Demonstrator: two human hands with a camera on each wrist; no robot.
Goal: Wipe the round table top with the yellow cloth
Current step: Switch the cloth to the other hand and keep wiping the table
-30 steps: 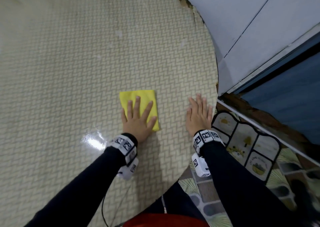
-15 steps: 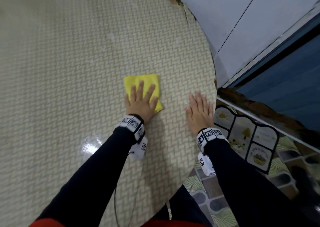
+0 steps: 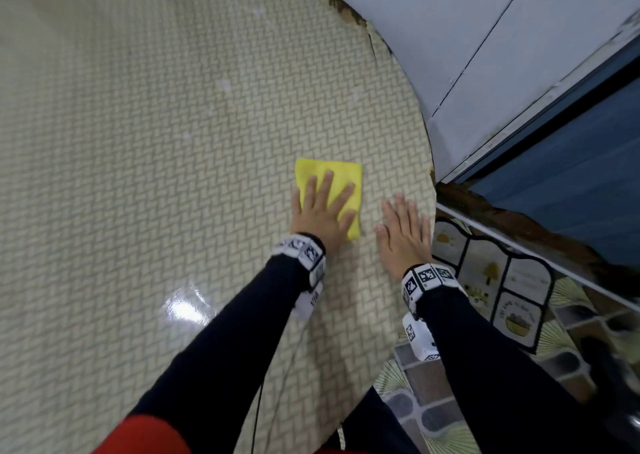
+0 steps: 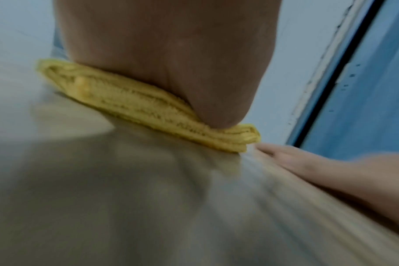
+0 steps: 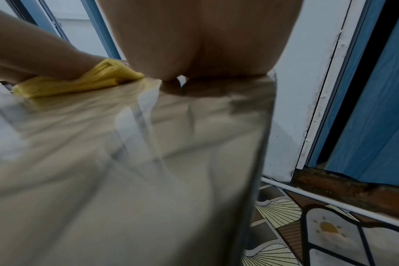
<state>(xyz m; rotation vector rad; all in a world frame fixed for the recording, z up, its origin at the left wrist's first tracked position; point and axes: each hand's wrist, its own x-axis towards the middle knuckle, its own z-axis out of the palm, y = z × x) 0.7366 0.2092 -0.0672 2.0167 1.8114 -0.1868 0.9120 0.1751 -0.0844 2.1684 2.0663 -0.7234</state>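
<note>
The round table top has a beige woven pattern and fills most of the head view. A folded yellow cloth lies flat on it near the right edge. My left hand presses on the cloth with straight, spread fingers. The left wrist view shows the palm bearing down on the cloth's folded layers. My right hand rests flat on the bare table just right of the cloth, close to the rim. In the right wrist view the cloth sits to the left of that hand.
A pale wall panel and a blue door stand right behind the table's right rim. Below the rim lie a patterned floor and a mat with sun and bowl pictures. A bright glare patch marks the table.
My left hand has slid the cloth away from me and to the right, closer to the right hand. The right hand has stayed flat by the rim.
</note>
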